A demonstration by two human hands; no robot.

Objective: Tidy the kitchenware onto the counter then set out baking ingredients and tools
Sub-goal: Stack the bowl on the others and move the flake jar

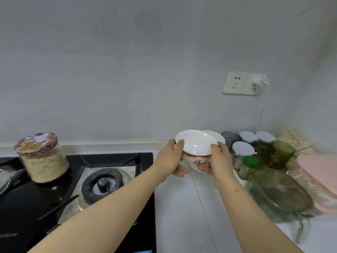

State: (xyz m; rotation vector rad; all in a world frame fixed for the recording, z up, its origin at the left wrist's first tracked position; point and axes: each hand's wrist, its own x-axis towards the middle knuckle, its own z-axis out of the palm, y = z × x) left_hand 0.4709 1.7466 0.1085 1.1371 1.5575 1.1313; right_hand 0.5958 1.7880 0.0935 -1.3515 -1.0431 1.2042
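A white bowl (196,143) with a red band and a red character is held above the white counter (178,207), tilted toward me. My left hand (169,157) grips its left rim, thumb over the edge and fingers underneath. My right hand (217,161) grips the right rim the same way. Just behind the bowl a second white bowl or plate (217,136) shows its rim near the wall.
A black gas hob (116,179) lies at left with a cartoon-lidded jar of grains (42,157) on it. At right stand white-lidded jars (243,148), a green-capped bottle (249,164), green glass dishes (280,190) and pink cloths (319,170). A wall socket (244,83) holds a plug.
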